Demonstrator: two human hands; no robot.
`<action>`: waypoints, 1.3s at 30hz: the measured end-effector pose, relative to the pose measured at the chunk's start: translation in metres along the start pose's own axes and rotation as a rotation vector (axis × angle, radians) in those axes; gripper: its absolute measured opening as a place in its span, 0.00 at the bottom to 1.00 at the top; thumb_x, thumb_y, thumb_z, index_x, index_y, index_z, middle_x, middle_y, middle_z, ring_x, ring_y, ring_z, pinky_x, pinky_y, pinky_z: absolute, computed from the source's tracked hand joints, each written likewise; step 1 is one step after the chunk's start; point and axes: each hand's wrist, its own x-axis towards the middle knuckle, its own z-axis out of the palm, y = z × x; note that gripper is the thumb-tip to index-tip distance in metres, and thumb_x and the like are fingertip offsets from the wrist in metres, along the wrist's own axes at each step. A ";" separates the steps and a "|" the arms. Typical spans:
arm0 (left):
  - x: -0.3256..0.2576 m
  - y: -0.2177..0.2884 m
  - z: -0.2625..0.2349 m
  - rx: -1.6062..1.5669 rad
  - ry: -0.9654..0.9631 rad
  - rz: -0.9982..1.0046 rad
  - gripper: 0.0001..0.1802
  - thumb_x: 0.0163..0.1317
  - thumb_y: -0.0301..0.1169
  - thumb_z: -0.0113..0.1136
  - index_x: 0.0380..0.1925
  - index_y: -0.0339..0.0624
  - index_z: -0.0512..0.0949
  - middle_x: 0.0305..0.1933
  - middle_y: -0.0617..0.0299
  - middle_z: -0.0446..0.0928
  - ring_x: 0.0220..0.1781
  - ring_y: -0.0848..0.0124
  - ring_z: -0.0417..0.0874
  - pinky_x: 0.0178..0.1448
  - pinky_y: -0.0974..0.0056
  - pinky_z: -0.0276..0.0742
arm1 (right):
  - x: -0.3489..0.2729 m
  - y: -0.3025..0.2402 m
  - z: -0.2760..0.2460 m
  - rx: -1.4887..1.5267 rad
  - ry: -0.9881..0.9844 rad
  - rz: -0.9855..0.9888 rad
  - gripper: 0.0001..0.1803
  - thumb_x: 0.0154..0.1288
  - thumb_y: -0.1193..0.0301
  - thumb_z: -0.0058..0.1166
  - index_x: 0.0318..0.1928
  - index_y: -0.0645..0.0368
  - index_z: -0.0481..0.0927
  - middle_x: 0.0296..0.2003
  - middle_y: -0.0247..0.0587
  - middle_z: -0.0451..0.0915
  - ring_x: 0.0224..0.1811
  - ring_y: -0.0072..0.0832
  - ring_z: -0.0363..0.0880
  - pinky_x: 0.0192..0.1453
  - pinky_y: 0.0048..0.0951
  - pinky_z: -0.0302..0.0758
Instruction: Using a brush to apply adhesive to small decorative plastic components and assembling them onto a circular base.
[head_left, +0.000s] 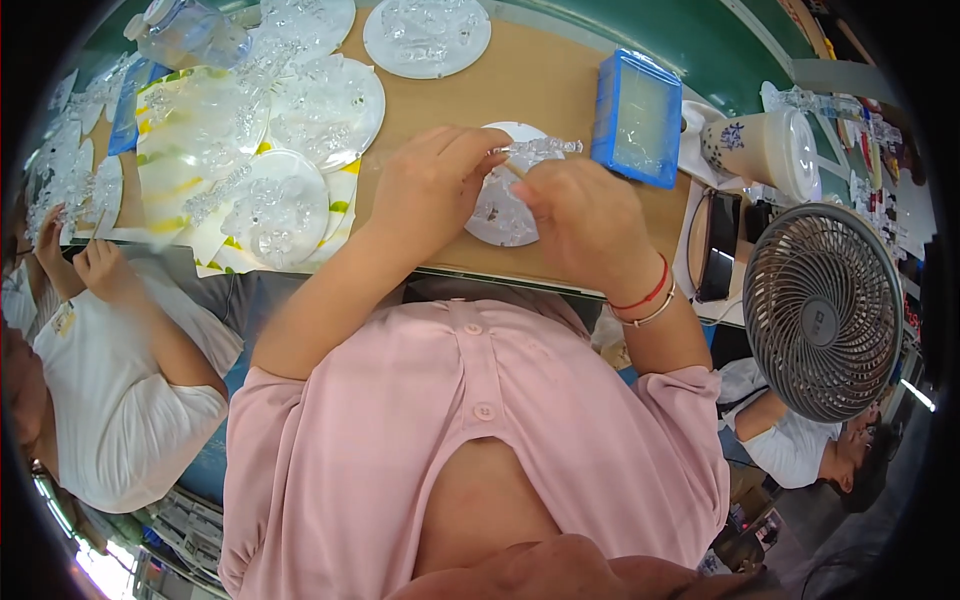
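Observation:
Over a round white plate (497,222), both my hands work close together. My left hand (425,180) is closed, its fingertips pinching one end of a small clear plastic piece (548,146) that points to the right. My right hand (588,215), with a red string and a bangle at its wrist, is closed round a thin tan stick (514,169), its tip close to my left fingertips. Whether the stick touches the piece I cannot tell. More clear pieces lie on the plate, partly hidden by my hands.
Left, several white plates (285,205) of clear pieces rest on patterned sheets. Another plate (427,38) lies farther back. To the right are a blue tray (640,120), a lidded cup (760,150) and a fan (822,315). A co-worker (130,370) sits at left.

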 end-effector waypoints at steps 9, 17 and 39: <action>-0.002 -0.003 0.001 -0.016 0.005 -0.047 0.09 0.52 0.22 0.66 0.35 0.43 0.80 0.33 0.59 0.82 0.32 0.61 0.82 0.33 0.63 0.76 | -0.014 0.008 -0.014 -0.074 0.178 0.134 0.07 0.61 0.75 0.59 0.35 0.60 0.74 0.26 0.42 0.77 0.23 0.39 0.74 0.25 0.33 0.70; -0.003 0.006 -0.001 0.024 -0.041 -0.094 0.08 0.53 0.22 0.66 0.35 0.41 0.80 0.33 0.58 0.82 0.34 0.61 0.83 0.35 0.64 0.76 | -0.054 0.003 -0.018 0.060 0.200 0.058 0.06 0.63 0.79 0.55 0.36 0.61 0.70 0.24 0.43 0.75 0.21 0.37 0.74 0.23 0.30 0.70; -0.021 0.001 0.008 0.093 0.172 0.026 0.11 0.50 0.22 0.68 0.35 0.45 0.81 0.25 0.62 0.78 0.24 0.67 0.75 0.28 0.64 0.67 | -0.097 -0.010 -0.016 0.158 0.175 0.009 0.07 0.61 0.81 0.51 0.38 0.61 0.68 0.23 0.44 0.76 0.20 0.37 0.75 0.21 0.31 0.69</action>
